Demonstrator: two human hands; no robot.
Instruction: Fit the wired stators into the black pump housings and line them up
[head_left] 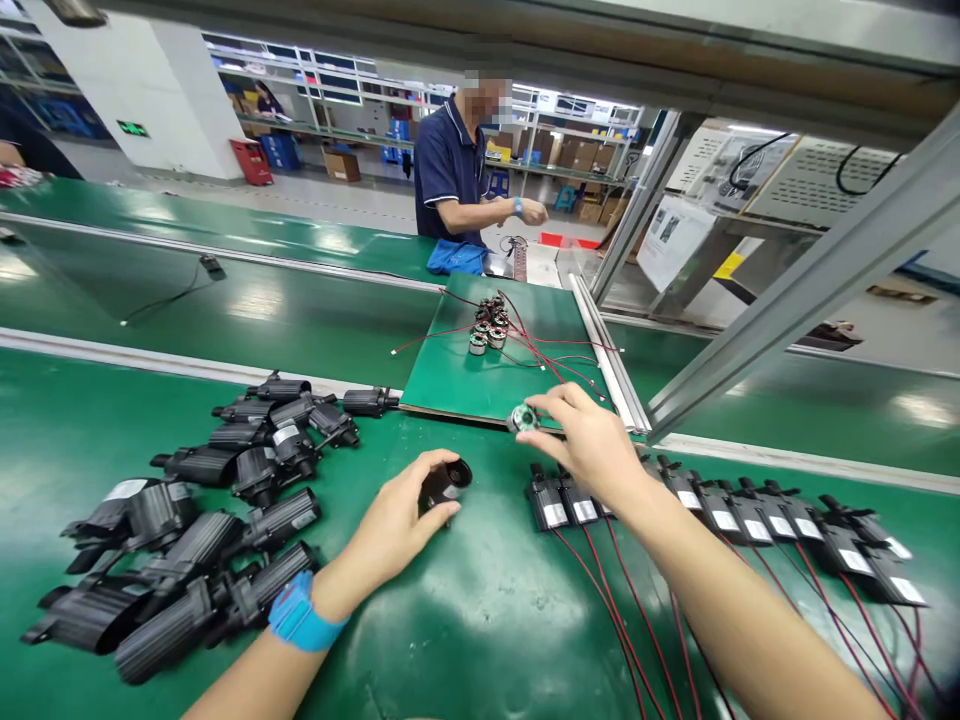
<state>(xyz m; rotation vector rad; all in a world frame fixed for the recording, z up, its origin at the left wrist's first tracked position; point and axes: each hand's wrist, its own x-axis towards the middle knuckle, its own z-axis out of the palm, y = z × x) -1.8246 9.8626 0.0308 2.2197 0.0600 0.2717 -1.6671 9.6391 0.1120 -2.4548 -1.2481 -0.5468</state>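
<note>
My left hand [401,505] is closed around a black pump housing [456,478], its round open end tilted up and toward the right. Between the thumb and fingers of my right hand [581,430] is a small round motor stator [523,418] with a green circuit board face. Both hands are above the green bench [480,620], a short way apart. More stators with red and black leads [491,328] lie in a cluster on the green board [442,370] ahead. Black pump housings [195,550] are heaped to the left of my left hand.
To the right, labelled black pumps [724,515] stand in a row, their red wires [622,620] trailing toward me. A slanted metal post [795,250] rises at the right. Across the line, a person in a dark shirt [450,165] works beside a blue cloth [456,258].
</note>
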